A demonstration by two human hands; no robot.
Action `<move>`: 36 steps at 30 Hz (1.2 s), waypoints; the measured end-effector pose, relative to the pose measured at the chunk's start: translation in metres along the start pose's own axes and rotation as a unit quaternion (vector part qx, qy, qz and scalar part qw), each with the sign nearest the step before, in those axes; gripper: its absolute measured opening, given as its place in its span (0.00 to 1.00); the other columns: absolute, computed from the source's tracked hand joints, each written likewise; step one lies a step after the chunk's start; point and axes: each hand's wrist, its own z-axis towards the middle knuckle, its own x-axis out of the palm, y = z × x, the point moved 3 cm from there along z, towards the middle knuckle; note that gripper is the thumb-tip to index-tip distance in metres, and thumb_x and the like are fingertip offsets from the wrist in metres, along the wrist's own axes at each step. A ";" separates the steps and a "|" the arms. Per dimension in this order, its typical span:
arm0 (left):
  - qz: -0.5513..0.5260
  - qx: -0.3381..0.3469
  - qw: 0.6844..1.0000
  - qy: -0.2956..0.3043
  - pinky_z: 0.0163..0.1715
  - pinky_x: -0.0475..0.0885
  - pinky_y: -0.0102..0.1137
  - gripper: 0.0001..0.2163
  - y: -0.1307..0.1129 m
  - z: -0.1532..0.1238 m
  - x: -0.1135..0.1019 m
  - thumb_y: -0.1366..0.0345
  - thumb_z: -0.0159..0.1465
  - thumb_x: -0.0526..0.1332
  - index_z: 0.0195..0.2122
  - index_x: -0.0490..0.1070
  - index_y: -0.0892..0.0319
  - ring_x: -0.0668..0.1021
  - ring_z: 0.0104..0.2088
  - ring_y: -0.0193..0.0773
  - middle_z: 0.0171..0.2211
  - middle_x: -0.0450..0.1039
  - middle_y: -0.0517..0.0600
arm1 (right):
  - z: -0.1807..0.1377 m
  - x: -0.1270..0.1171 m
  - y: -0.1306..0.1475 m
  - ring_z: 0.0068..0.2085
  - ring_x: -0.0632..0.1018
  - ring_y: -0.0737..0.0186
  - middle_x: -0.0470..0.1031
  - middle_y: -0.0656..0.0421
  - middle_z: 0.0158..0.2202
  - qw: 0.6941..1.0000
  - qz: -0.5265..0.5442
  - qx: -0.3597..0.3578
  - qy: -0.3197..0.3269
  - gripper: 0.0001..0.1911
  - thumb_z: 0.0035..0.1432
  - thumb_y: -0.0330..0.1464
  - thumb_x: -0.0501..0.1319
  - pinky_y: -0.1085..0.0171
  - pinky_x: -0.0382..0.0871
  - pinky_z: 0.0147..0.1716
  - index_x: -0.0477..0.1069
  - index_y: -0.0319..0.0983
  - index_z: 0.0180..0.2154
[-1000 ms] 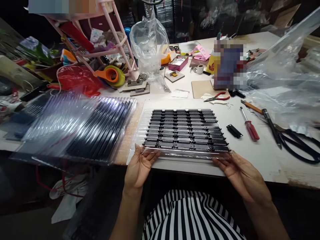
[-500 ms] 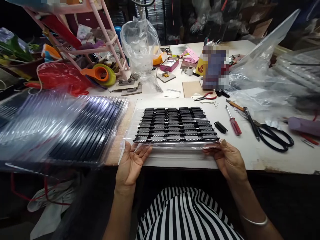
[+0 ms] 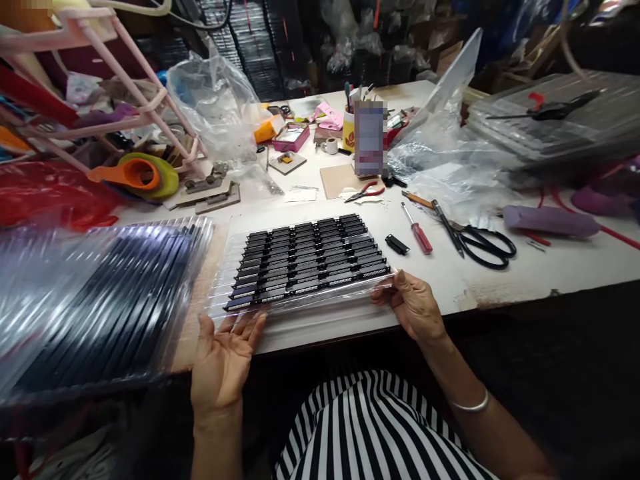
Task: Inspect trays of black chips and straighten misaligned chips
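Observation:
A clear plastic tray filled with rows of small black slotted parts lies between my hands, its near edge lifted a little. My left hand holds the near left corner, thumb above and fingers beneath. At the near right corner my right hand pinches the rim between thumb and fingers. One loose black part rests on the table just right of the tray.
Stacked clear trays of black strips stand at the left. To the right lie a red screwdriver, black scissors and a purple-wrapped tool. Red-handled pliers sit behind. A pink rack rises at the back left.
The view has swung to the right, so the table's things sit further left. The tray now appears angled, its right side higher in view. Both hands keep their hold on it.

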 end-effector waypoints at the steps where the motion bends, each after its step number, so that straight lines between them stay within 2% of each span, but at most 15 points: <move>1: 0.005 0.005 1.000 0.008 0.40 0.78 0.43 0.22 -0.001 0.000 -0.001 0.53 0.67 0.49 0.46 0.72 0.66 0.78 0.46 0.54 0.43 0.77 0.65 | 0.000 0.000 0.000 0.26 0.77 0.64 0.77 0.57 0.23 1.000 0.006 0.001 0.001 0.19 0.56 0.47 0.62 0.65 0.71 0.27 0.75 0.37 0.27; 6: 0.014 0.012 0.999 0.032 0.40 0.77 0.44 0.23 -0.003 0.003 -0.005 0.52 0.65 0.53 0.50 0.71 0.66 0.77 0.46 0.55 0.45 0.76 0.66 | 0.001 0.001 0.001 0.24 0.77 0.64 0.77 0.57 0.22 0.999 0.031 0.005 0.000 0.21 0.56 0.47 0.62 0.66 0.70 0.25 0.74 0.36 0.25; 12: 0.002 0.006 1.000 0.008 0.40 0.77 0.42 0.25 -0.001 0.003 -0.006 0.50 0.63 0.56 0.56 0.66 0.61 0.77 0.47 0.53 0.46 0.76 0.64 | 0.001 0.001 0.000 0.23 0.77 0.63 0.77 0.56 0.21 0.999 0.030 0.015 -0.011 0.22 0.54 0.50 0.62 0.65 0.69 0.24 0.74 0.36 0.27; 14: 0.004 0.012 1.000 0.006 0.40 0.77 0.42 0.26 0.000 0.002 -0.005 0.50 0.63 0.57 0.57 0.65 0.62 0.78 0.46 0.53 0.45 0.76 0.65 | 0.001 0.001 0.000 0.22 0.77 0.63 0.77 0.56 0.21 0.999 0.035 0.014 -0.009 0.22 0.54 0.50 0.62 0.65 0.69 0.24 0.74 0.36 0.27; 19: 0.006 0.010 1.000 0.010 0.39 0.77 0.42 0.26 0.000 0.003 -0.005 0.49 0.63 0.56 0.55 0.66 0.63 0.78 0.45 0.53 0.45 0.76 0.65 | 0.002 0.001 0.000 0.22 0.77 0.64 0.77 0.56 0.21 0.999 0.036 0.018 -0.010 0.22 0.54 0.50 0.62 0.66 0.68 0.24 0.74 0.36 0.27; 25: 0.008 0.008 1.000 0.013 0.39 0.78 0.42 0.24 -0.002 0.005 -0.006 0.48 0.65 0.52 0.46 0.73 0.66 0.79 0.44 0.53 0.42 0.77 0.66 | 0.001 0.001 0.001 0.22 0.76 0.64 0.77 0.57 0.21 0.999 0.032 0.012 -0.009 0.23 0.54 0.51 0.61 0.66 0.68 0.24 0.74 0.36 0.26; 28: 0.005 0.008 1.000 -0.005 0.38 0.78 0.44 0.26 -0.001 0.003 -0.004 0.48 0.66 0.49 0.44 0.73 0.68 0.79 0.44 0.55 0.41 0.77 0.68 | -0.001 0.000 0.001 0.23 0.76 0.64 0.76 0.57 0.21 0.999 0.030 0.013 -0.017 0.22 0.54 0.50 0.62 0.66 0.69 0.24 0.74 0.36 0.26; 33: -0.011 -0.005 0.999 -0.048 0.36 0.78 0.45 0.27 0.001 0.000 0.001 0.47 0.66 0.46 0.46 0.72 0.66 0.80 0.42 0.54 0.38 0.78 0.66 | -0.002 -0.002 0.000 0.24 0.76 0.64 0.76 0.58 0.22 1.000 0.020 0.012 -0.017 0.18 0.56 0.47 0.62 0.65 0.71 0.26 0.75 0.38 0.28; 36: -0.017 -0.010 0.998 -0.066 0.35 0.78 0.45 0.27 0.002 -0.002 0.004 0.47 0.67 0.45 0.43 0.72 0.67 0.80 0.41 0.53 0.36 0.78 0.65 | -0.002 -0.004 -0.002 0.24 0.76 0.64 0.76 0.58 0.22 1.000 0.012 -0.001 -0.021 0.17 0.56 0.46 0.63 0.64 0.72 0.27 0.75 0.38 0.27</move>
